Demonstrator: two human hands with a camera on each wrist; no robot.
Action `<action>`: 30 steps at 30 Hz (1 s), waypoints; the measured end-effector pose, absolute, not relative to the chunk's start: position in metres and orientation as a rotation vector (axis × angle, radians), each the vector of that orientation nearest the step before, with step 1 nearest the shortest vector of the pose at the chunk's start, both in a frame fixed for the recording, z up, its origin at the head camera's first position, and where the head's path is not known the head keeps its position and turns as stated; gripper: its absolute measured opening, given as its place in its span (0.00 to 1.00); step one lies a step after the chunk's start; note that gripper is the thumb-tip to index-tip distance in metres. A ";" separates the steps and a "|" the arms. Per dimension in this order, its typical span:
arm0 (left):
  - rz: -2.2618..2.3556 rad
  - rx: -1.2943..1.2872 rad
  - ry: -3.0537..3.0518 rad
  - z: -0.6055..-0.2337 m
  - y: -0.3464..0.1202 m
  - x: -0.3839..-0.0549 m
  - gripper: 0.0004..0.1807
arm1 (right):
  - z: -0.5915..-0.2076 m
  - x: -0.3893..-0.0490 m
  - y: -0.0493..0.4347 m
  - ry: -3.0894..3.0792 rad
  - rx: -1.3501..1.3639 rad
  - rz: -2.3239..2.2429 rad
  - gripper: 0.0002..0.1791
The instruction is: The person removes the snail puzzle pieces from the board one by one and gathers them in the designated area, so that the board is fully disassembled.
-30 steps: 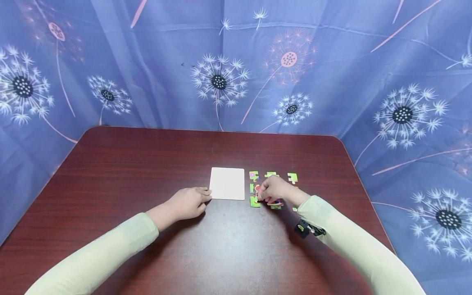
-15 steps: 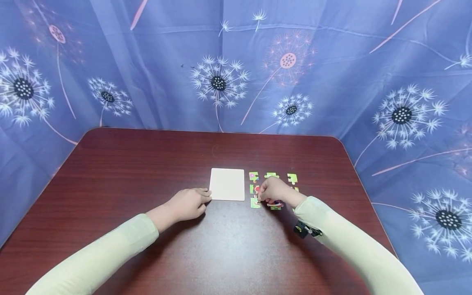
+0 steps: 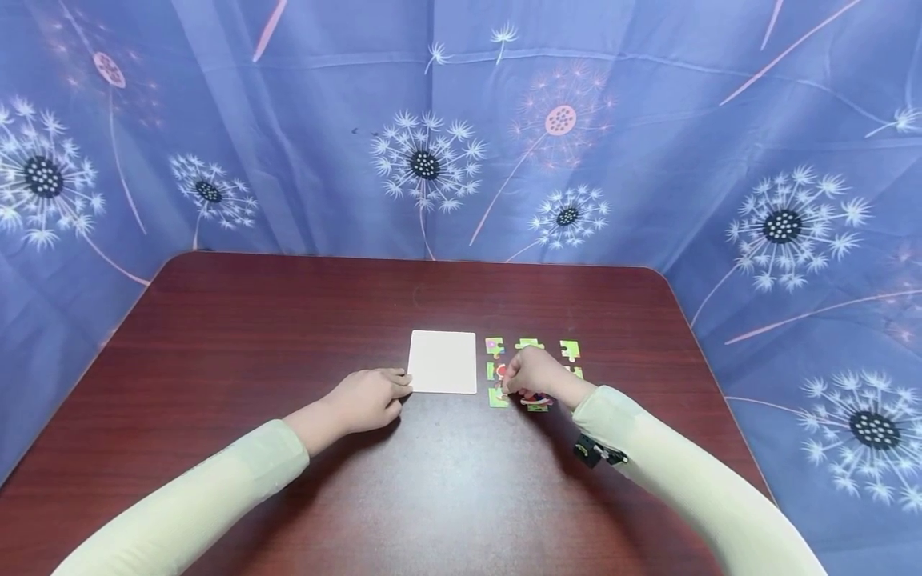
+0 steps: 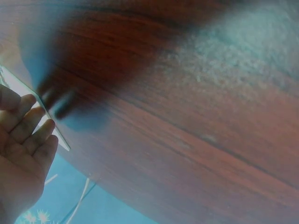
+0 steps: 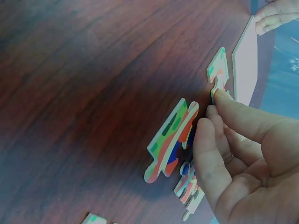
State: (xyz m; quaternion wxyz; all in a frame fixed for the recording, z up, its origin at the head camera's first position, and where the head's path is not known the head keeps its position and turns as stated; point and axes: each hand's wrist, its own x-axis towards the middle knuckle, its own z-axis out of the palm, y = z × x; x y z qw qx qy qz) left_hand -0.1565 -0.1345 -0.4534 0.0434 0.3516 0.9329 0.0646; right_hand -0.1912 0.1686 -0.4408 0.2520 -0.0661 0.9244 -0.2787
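Note:
A square white board (image 3: 442,362) lies on the table in the head view. My left hand (image 3: 366,398) rests at its near left corner with fingertips touching the edge; the left wrist view shows those fingers (image 4: 35,128) loosely extended. Right of the board, several green puzzle pieces lie apart in rough rows. My right hand (image 3: 536,374) pinches the inner edge of the near left puzzle piece (image 3: 497,398) between thumb and fingers. In the right wrist view that piece (image 5: 218,67) lies beyond the thumb tip. The hand partly hides the pieces in the middle.
Beside my right hand lies a puzzle piece (image 5: 170,140) with red and blue patterns. Other pieces (image 3: 570,350) sit at the far right of the group. The dark red wooden table (image 3: 288,312) meets a blue dandelion-print curtain (image 3: 324,120) at its back and sides.
My right hand has shifted very slightly left, and a puzzle piece at the right shows more from behind the sleeve. My left hand stays at the board's corner.

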 end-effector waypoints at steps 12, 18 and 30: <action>0.236 1.120 2.879 -0.451 -0.137 -0.161 0.15 | -0.432 -0.194 0.171 2.481 -0.163 -0.845 0.06; 0.297 1.107 2.893 -0.449 -0.140 -0.162 0.13 | -0.387 -0.198 0.184 2.525 -0.209 -0.979 0.13; 0.527 0.796 3.200 -0.342 -0.175 -0.175 0.35 | -0.307 -0.162 0.205 3.368 -0.363 -1.092 0.42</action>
